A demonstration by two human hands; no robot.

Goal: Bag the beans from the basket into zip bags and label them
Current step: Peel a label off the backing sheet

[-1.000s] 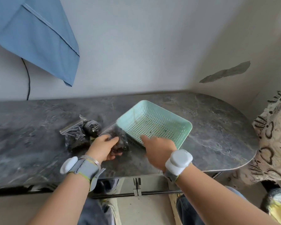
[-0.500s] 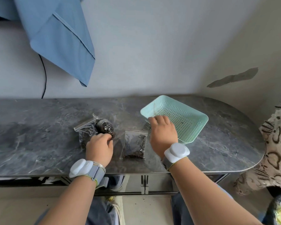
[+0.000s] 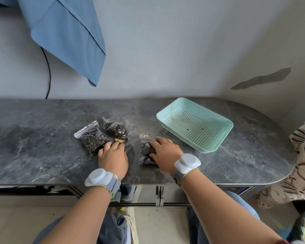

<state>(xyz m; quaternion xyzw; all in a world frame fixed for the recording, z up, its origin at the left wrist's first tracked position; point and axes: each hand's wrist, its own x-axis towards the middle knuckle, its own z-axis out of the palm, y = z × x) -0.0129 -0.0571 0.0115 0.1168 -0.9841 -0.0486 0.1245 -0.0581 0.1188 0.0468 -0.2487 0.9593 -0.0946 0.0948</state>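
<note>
Mint-green basket (image 3: 192, 136): perforated plastic, beyond and to the right of your hands; nearly bare, with only a few beans on its floor.
Marble-look countertop (image 3: 42, 147): dark grey; carries the basket and all 3 bags.
Zip bag 1 (image 3: 92, 140): dark beans, zip strip pointing up-left; touches your left fingertips.
Zip bag 2 (image 3: 117, 131): dark beans, just right of bag 1, neck pointing away from you.
Zip bag 3 (image 3: 144, 155): dark beans, long axis running away from you, zip end far; partly under your right hand.
Tan scrap (image 3: 119, 141): between bags 1 and 2; possibly a label, too small to tell.
Left hand (image 3: 113, 155): fingers bent, tips at the scrap; you cannot confirm a pinch.
Right hand (image 3: 165, 152): fingers spread flat, pressing bag 3.
Hands: apart.
Judgement: bagging looks nearly finished and labelling is likely next. Your left hand is nearer the scrap, while your right steadies bag 3.
</note>
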